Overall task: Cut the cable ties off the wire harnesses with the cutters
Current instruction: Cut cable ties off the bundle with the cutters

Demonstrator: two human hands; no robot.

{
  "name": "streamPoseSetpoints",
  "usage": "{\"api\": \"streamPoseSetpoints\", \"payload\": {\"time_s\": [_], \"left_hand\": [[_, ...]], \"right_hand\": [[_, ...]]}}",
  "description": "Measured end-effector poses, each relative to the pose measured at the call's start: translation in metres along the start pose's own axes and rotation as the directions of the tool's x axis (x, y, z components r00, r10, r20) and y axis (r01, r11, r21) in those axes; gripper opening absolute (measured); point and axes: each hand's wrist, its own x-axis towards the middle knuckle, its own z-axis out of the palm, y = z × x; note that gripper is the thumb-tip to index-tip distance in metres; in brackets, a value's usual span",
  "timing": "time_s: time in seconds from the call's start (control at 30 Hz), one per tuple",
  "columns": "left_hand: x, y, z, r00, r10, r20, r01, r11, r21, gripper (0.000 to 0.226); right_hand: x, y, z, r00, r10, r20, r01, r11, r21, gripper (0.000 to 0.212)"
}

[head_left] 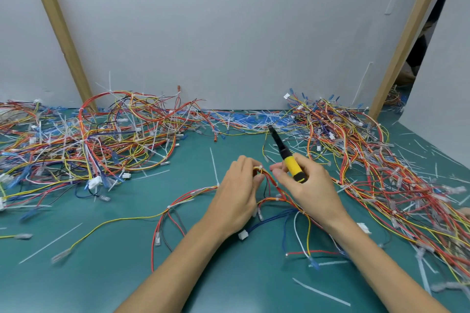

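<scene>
We pinch harness, white tie on top, in left hand; right hand grips yellow-handled cutters, tip up. Bare mat nearside.

wire piles flank bare mat

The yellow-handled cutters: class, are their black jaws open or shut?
Shut: the yellow-handled cutters, gripped in the right hand, show black jaws meeting in one point, aimed away.
</scene>
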Motion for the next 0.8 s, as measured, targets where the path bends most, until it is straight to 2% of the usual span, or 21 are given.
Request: {"api": "streamPoseSetpoints", "payload": {"time_s": [0.1, 0.23, 0.33, 0.43, 0.5, 0.53, 0.6, 0.67, 0.73, 0.8], "left_hand": [[0.003, 0.006, 0.002, 0.999, 0.044, 0.009, -0.044, 0.999, 0.002, 0.017], [0.000, 0.012, -0.002, 0.996, 0.065, 0.059, -0.061, 0.996, -0.061, 0.034], [0.002, 0.014, -0.012, 0.989, 0.126, 0.073, -0.126, 0.992, -0.003, 0.046], [0.009, 0.008, -0.035, 0.981, 0.156, -0.119, -0.150, 0.987, 0.055, 0.034], [0.011, 0.001, -0.050, 0.968, 0.097, -0.232, -0.092, 0.995, 0.032, 0.022], [0.012, -0.003, -0.056, 0.971, 0.052, -0.235, -0.048, 0.999, 0.020, 0.020], [0.012, -0.014, -0.063, 0.993, -0.031, -0.117, 0.037, 0.998, 0.053, 0.018], [0.011, -0.024, -0.063, 0.992, -0.111, 0.054, 0.096, 0.968, 0.234, 0.026], [0.007, -0.031, -0.063, 0.955, -0.235, 0.179, 0.144, 0.899, 0.414, 0.046], [0.005, -0.035, -0.063, 0.908, -0.344, 0.241, 0.208, 0.866, 0.455, 0.061]], "right_hand": [[0.000, -0.001, 0.003, 1.000, 0.012, 0.026, -0.014, 0.998, 0.064, 0.011], [0.001, 0.006, 0.002, 0.996, 0.031, 0.084, -0.042, 0.989, 0.141, 0.021], [0.004, 0.012, -0.001, 0.997, 0.067, 0.043, -0.075, 0.971, 0.227, 0.021], [0.010, 0.015, -0.008, 0.987, 0.152, -0.054, -0.127, 0.937, 0.325, 0.026], [0.013, 0.018, -0.014, 0.966, 0.243, -0.085, -0.186, 0.888, 0.421, 0.026], [0.014, 0.019, -0.018, 0.952, 0.293, -0.094, -0.217, 0.856, 0.469, 0.025], [0.017, 0.020, -0.022, 0.923, 0.372, -0.097, -0.263, 0.795, 0.547, 0.022], [0.019, 0.023, -0.027, 0.907, 0.412, -0.089, -0.283, 0.752, 0.596, 0.023], [0.020, 0.026, -0.030, 0.893, 0.444, -0.075, -0.299, 0.708, 0.640, 0.024], [0.021, 0.028, -0.033, 0.872, 0.486, -0.060, -0.318, 0.655, 0.686, 0.023]]}}
